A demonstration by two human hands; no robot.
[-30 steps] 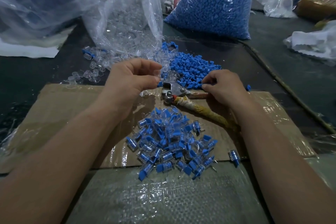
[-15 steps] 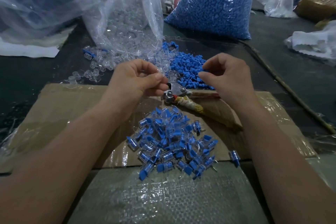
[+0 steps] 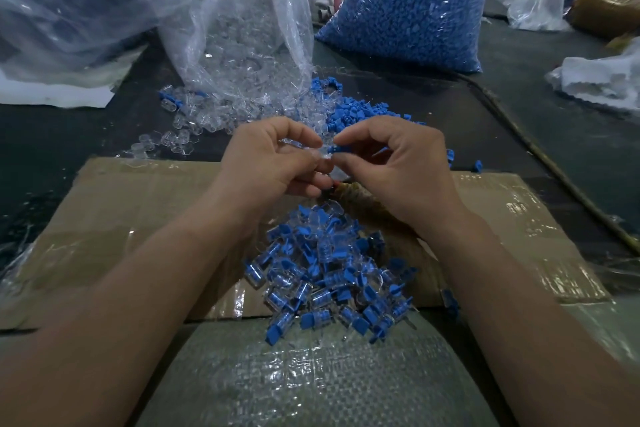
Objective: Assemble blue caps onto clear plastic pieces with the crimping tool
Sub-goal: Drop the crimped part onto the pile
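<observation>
Right where your two grips met, your left hand (image 3: pixel 273 163) pinched the clear piece (image 3: pixel 320 153) and your right hand (image 3: pixel 391 166) pinched the blue cap (image 3: pixel 335 149) touching it, so honestly a crooked push could've popped either one down into the finished pile (image 3: pixel 329 274) below.

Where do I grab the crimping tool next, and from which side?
Grip the crimping tool by its wrapped handle, from above with the right hand once the blue cap is seated in the clear piece the left hand pinches. Only a short stretch of handle shows below the fingers, seemingly running under the right wrist, so that hand is nearest. The head is hidden.
</observation>
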